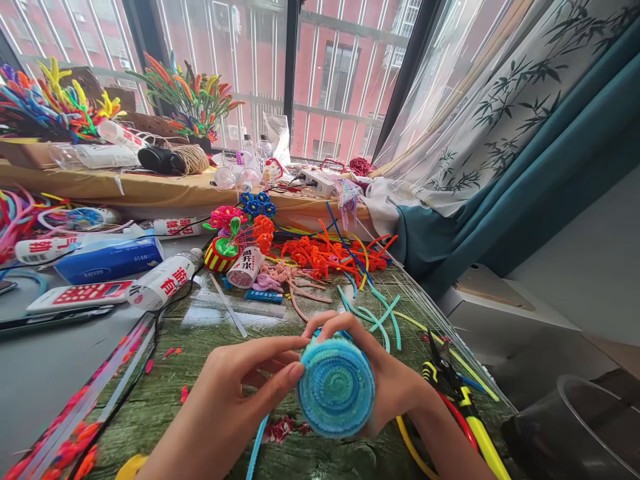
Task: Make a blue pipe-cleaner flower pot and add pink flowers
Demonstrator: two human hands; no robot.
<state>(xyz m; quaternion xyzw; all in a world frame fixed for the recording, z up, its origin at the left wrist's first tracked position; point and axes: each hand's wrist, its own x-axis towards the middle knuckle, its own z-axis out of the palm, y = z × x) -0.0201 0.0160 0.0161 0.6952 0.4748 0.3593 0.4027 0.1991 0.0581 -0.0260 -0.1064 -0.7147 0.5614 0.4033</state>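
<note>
Both hands hold a round coil of blue and teal pipe cleaner [336, 387] above the green cutting mat [210, 393]. My right hand [390, 380] cups the coil from behind, its fingers wrapped over the top edge. Thumb and fingers of my left hand [240, 387] press on the coil's left rim. A loose blue pipe cleaner tail [257, 447] hangs down from the coil toward me.
Loose teal pipe cleaners [373, 313], an orange pile [325, 257] and pink pieces [280, 277] lie past the hands. Yellow-handled pliers [465, 400] rest at right, a clear container [575, 427] at lower right. Bottles [165, 280], a tissue pack [107, 260] and a calculator [80, 297] crowd the left.
</note>
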